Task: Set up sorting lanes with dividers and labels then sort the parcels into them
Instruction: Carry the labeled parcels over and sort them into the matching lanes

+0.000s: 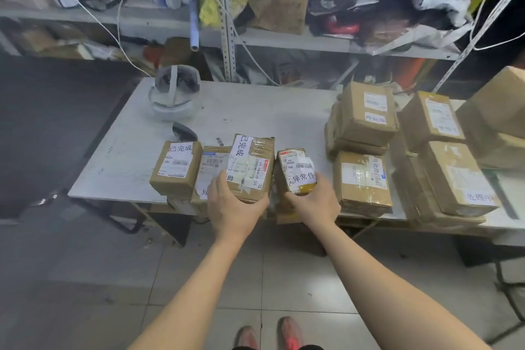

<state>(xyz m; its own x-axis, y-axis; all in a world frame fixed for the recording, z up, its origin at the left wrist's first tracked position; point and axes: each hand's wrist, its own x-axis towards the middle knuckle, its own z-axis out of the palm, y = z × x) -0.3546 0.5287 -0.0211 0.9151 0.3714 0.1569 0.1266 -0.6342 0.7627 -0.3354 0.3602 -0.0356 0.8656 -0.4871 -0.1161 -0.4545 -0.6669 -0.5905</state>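
Observation:
Several brown cardboard parcels with white paper labels stand on a white table [255,111]. My left hand [230,202] grips the near end of a taped parcel [252,165] at the table's front edge. My right hand [315,202] grips a small parcel [295,170] with yellow tape and a white label, just to the right. A labelled parcel [176,168] stands at the left, and a flat one [211,168] lies between it and the taped parcel. More labelled parcels [362,179] are stacked to the right.
A white headset [173,94] and a dark handheld scanner [183,131] lie on the table's far left. Cluttered metal shelves [227,37] rise behind the table. A large box [500,119] stands at the far right. My feet [270,335] are on a tiled floor.

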